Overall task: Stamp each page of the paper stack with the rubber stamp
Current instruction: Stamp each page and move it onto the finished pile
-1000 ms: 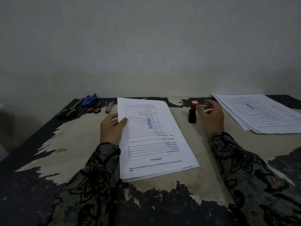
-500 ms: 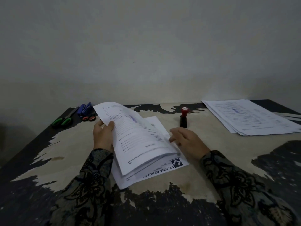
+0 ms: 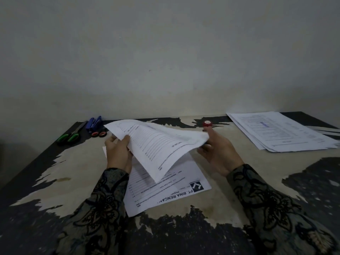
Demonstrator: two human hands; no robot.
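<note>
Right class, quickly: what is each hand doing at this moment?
Left hand: grips the left edge of the lifted page.
Right hand: pinches the right edge of that same page.

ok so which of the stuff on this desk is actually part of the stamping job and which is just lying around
In use:
white printed sheet lifted by left hand and right hand
white paper stack beneath
red-topped rubber stamp
white stamped pile, right

Lying about:
green-handled scissors
red-handled scissors
blue stapler
</note>
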